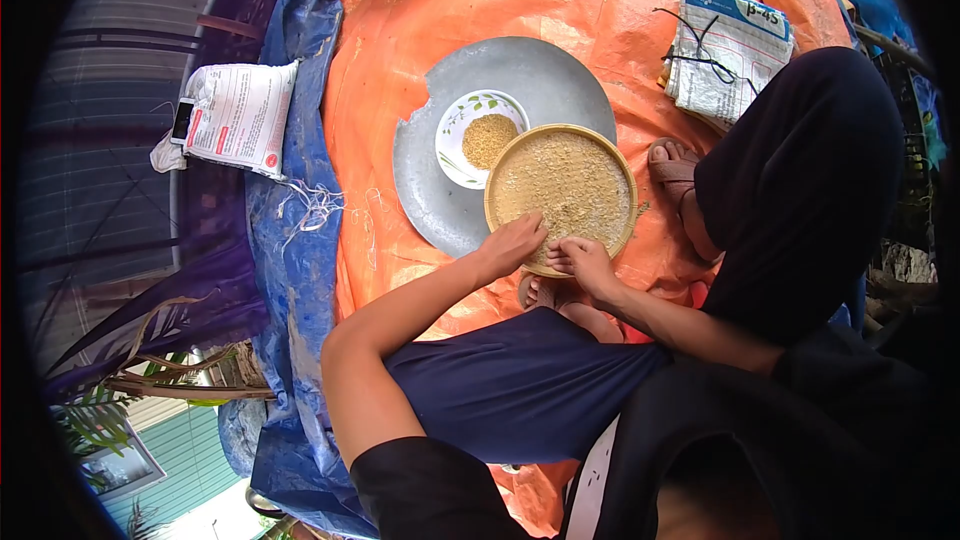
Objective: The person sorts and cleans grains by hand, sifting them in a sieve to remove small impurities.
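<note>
A round woven tray [632,215] with a raised rim lies in front of me, spread with a layer of pale grain [565,175]. My left hand [515,242] is over the near left part of the tray, its curled fingertips down in the grain. Close beside it, my right hand [583,262] is over the near rim with its fingers bent together. Whatever either hand pinches is too small to make out. Left of the tray and partly under its edge, a white bowl with a leaf pattern [452,145] holds a heap of golden grain [488,140].
Bowl and tray rest on a grey metal disc [420,190] with a broken edge, on an orange tarp [390,70]. Folded sacks tied with black cord [725,55] lie at right near my foot [680,175]. Another sack [240,115] hangs at left beside a blue tarp [290,280].
</note>
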{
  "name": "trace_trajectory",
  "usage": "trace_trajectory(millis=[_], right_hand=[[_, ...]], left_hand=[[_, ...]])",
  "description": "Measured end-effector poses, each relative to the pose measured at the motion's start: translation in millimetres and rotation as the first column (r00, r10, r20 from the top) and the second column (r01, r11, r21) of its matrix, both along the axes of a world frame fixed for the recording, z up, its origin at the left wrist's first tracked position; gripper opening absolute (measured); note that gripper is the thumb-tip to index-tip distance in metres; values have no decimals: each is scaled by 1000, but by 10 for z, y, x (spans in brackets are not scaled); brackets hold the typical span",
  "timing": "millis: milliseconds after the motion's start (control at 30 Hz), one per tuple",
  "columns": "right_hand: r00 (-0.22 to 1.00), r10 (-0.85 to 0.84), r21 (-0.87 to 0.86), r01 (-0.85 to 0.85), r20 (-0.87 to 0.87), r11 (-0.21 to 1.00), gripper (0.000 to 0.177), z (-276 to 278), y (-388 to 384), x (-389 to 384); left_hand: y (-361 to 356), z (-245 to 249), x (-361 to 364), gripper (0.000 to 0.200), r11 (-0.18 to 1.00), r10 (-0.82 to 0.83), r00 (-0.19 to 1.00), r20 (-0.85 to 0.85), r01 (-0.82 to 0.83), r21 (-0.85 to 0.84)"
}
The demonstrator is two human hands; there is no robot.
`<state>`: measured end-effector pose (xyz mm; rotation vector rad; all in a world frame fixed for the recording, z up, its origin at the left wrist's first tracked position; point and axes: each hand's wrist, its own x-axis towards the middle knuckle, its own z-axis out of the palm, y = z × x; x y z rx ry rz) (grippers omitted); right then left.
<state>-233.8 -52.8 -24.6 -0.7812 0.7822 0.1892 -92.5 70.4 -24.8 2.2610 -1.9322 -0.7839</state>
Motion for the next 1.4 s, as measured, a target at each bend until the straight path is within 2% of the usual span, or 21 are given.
trace_trajectory(millis=[167,367,467,567,867,933,967,1033,1100,1167,1200,1300,1400], right_hand=[[1000,10,0,-10,3,1000,24,11,-3,1],[1000,12,-10,-12,17,1000,24,-26,3,-4],[1000,17,-3,-17,16,1000,24,-39,7,-7],[1000,22,-1,-22,20,1000,25,-39,7,-7],[999,32,6,-32,15,999,26,-46,7,-17],[999,34,2,-34,20,999,26,-52,5,-20],[999,38,-2,-38,23,999,26,-55,4,-21],[999,42,-4,-42,26,999,26,-42,-5,-15],[999,43,0,-43,25,999,26,-35,-1,-19],[998,49,1,-49,26,999,26,-38,8,-19],[998,52,0,-52,27,999,26,-44,11,-19],[998,61,4,-61,19,998,26,-56,5,-21],[998,64,5,-65,6,998,26,-58,8,-16]], left_hand=[[-22,19,19,13,994,-34,999,13,32,107],[-21,-1,67,8,988,-39,999,2,38,152],[-57,33,105,8,985,-16,1000,-23,20,172],[-66,32,163,8,993,11,999,-34,-7,116],[-130,56,350,9,993,105,994,-40,-102,55],[-163,104,336,10,963,266,945,-189,-252,93],[-181,128,331,11,939,343,903,-259,-322,121],[-209,123,353,11,812,584,671,-458,-494,311],[-236,130,381,11,659,737,345,-581,-559,504],[-251,154,412,10,518,782,-25,-623,-530,672],[-237,171,434,11,539,738,-140,-661,-467,701],[-235,213,432,16,595,671,-279,-687,-350,723],[-256,241,399,22,603,650,-349,-675,-304,738]])
